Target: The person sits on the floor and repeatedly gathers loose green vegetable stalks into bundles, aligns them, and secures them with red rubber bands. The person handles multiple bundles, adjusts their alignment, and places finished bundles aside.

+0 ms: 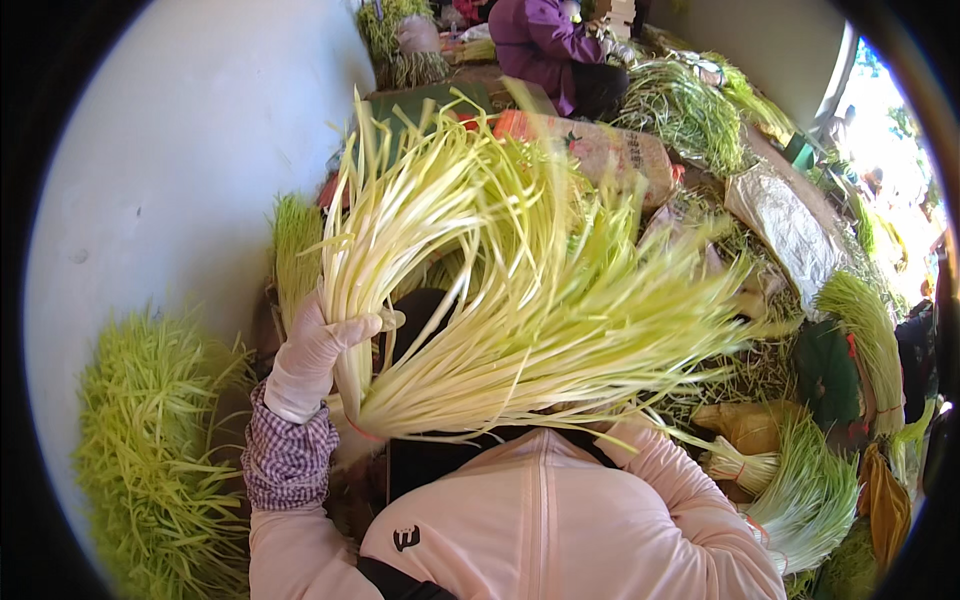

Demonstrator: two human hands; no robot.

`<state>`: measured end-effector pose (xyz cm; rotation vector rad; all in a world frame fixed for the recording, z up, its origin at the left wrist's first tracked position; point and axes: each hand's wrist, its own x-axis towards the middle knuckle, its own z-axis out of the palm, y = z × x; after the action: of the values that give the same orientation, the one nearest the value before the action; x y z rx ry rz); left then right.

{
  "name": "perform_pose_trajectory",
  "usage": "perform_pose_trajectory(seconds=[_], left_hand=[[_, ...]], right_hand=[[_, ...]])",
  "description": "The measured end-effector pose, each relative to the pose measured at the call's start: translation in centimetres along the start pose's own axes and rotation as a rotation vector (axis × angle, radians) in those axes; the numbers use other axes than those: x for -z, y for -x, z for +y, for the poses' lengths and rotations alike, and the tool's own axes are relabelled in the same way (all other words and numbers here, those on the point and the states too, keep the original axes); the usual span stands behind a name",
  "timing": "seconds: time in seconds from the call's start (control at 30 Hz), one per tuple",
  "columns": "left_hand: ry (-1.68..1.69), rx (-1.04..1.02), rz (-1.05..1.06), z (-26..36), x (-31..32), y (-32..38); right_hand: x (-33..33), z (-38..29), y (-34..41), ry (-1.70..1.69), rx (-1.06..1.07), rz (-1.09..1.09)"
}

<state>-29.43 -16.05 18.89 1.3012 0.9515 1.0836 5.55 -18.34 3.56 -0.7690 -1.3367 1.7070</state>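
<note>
A large bundle of long pale yellow-green leafy stalks [600, 330] spreads across the middle of the view, blurred at its right tips. Near its lower left end a red band [364, 431] goes round it. My left hand [322, 349], in a thin whitish glove, is closed round part of the stalks just above the band, where they rise and arch over to the right. My right hand is hidden beneath the bundle; only the pink sleeve [660, 457] of that arm shows.
Upright stalks [157, 457] stand by the pale wall [187, 150] at left. Tied bundles [802, 495] lie at right, near a green stool or pad [825, 375]. Beyond are a printed sack [622, 154], a white sack [787, 225], heaped stalks [682, 112] and a person in purple [532, 45].
</note>
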Motion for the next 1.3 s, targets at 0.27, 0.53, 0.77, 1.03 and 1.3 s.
perform_pose_trajectory(seconds=[0.27, 0.53, 0.77, 1.03, 1.3], left_hand=[[-0.123, 0.011, -0.027, -1.6, 1.4, 0.9], [-0.095, 0.029, -0.071, -3.9, -0.6, 0.1], [-0.314, -0.051, -0.034, -3.3, -2.5, 2.3], [-0.256, -0.289, -0.027, -2.8, -4.0, 6.7], [0.088, -0.185, -0.201, -2.9, -3.1, 7.6]], right_hand=[[3.7, 1.3, 5.6, 0.076, -0.047, 0.035], [10.6, -7.4, 14.1, 0.136, -0.355, 0.284], [2.3, -9.2, 1.7, 0.857, 0.382, 0.247], [-2.7, -6.5, -11.0, 1.538, 0.363, -0.212], [-2.4, -14.5, 0.2, 1.647, 0.009, -0.488]])
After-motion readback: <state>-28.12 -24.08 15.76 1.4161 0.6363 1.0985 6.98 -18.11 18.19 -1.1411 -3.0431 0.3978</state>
